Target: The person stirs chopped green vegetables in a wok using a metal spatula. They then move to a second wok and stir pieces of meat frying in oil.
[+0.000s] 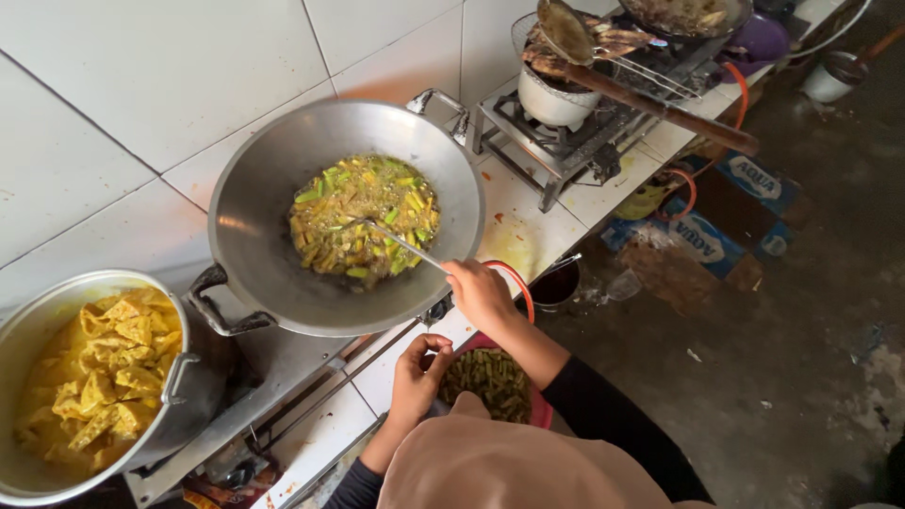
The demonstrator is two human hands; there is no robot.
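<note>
Beans first, since they sit closest to us: a red bowl [540,407] of cut green beans [488,379] is tucked right against our chest, and our left hand [416,374] hangs over its near edge with the fingers curled in together, maybe pinching a bit of something, though we can't tell for sure.

Our right hand [479,292] is closed around the end of a metal spatula [401,240] just past the bowl. Its long axis runs on a diagonal from our grip up and to the left, with the working end pointing into the middle of the big steel wok [344,212] and buried in the stir-fry [363,219], a yellowish mix with green bean pieces and bits of yellow.

For stirring this well, we'd say keep the blade low against the curved bottom and pull from the centre outward so nothing sticks, and watch the wrist near that hot rim.

Off to the left is a metal pot [99,377] full of yellow curry-looking tofu pieces, just beside the wok's handle. Farther back on the tiled counter [528,226] stands a second gas stove [566,141] with a white pot [551,99], a wire strainer and a long wooden-handled ladle [650,104] laid across it.
</note>
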